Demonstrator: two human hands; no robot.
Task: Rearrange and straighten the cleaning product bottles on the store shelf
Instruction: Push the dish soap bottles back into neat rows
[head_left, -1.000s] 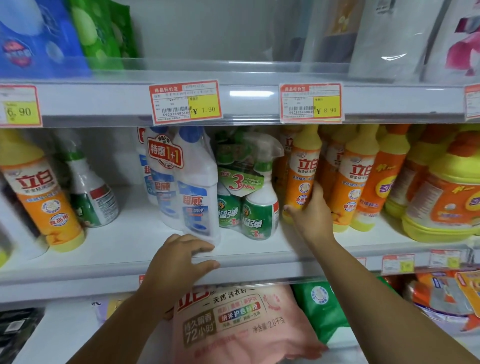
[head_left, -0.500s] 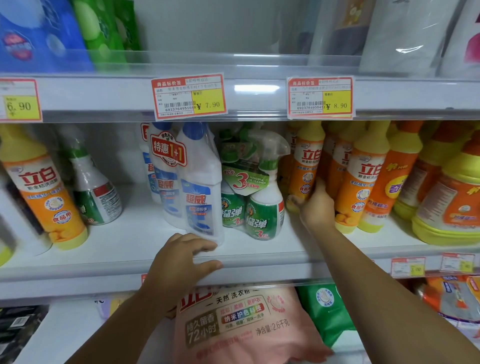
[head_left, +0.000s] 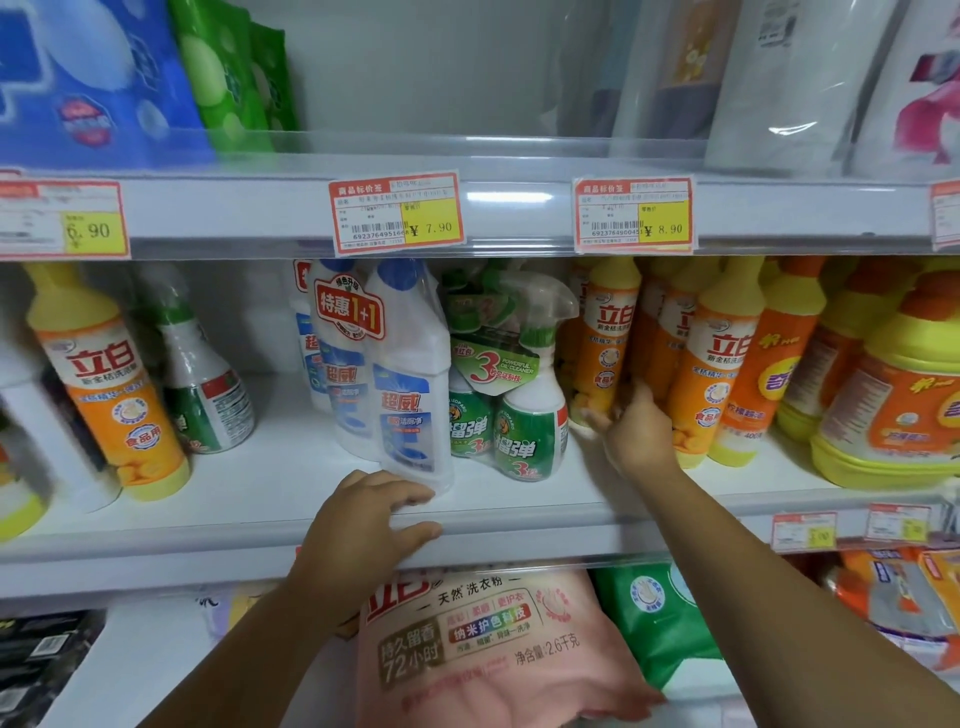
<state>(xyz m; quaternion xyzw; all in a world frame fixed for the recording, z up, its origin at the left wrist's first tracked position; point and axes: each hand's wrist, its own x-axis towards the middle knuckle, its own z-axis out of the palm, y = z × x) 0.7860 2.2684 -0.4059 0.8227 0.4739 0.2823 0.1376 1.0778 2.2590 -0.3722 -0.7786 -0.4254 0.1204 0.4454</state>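
Note:
My right hand (head_left: 631, 434) grips the base of an orange dish-soap bottle with a yellow cap (head_left: 602, 343), which stands on the middle shelf (head_left: 249, 488). My left hand (head_left: 366, 519) rests on that shelf's front edge, fingers curled over the lip, just before a white twin-pack of blue-capped toilet cleaner (head_left: 387, 374). Between the two stands a green twin-pack of spray cleaner (head_left: 506, 405). More orange bottles (head_left: 722, 364) crowd to the right of my right hand.
At the left stand another orange bottle (head_left: 106, 384) and a tilted green-capped bottle (head_left: 205, 384). Large yellow jugs (head_left: 893, 415) fill the far right. Price tags (head_left: 397, 213) hang on the upper shelf rail. A pink detergent bag (head_left: 493, 644) lies on the shelf below.
My right hand has slid lower and further back round the base of the orange bottle. My left hand has stayed on the shelf edge.

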